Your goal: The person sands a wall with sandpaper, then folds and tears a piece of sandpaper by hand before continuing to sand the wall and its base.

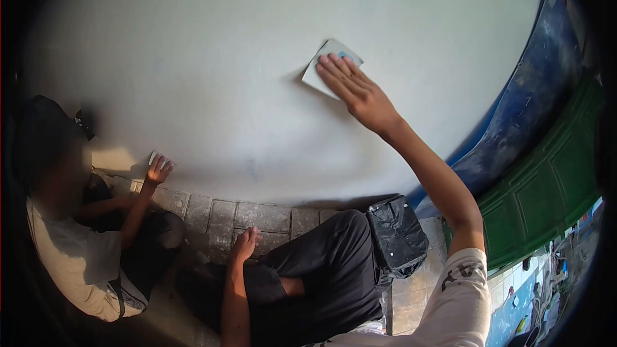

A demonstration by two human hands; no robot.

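Note:
Against the pale wall (212, 45), my right hand (353, 87) presses a sheet of whitish paper (312, 80) flat, its fingers stretched over the sheet. A small blue mark shows on the sheet near the fingertips. My left hand (245, 243) hangs low, above my dark trousers (334, 244), with its fingers curled; whether anything is in them is too small to tell. To the left, another person's hand (159, 170) holds a small pale piece (154, 156) against the lower wall.
A co-worker (77, 250) sits at the left, close to the wall. Grey paving (222, 215) runs along the wall's foot. A black plastic-covered object (397, 238) stands beside my knee. Blue sheeting (508, 103) and a green panelled object (540, 186) are at the right.

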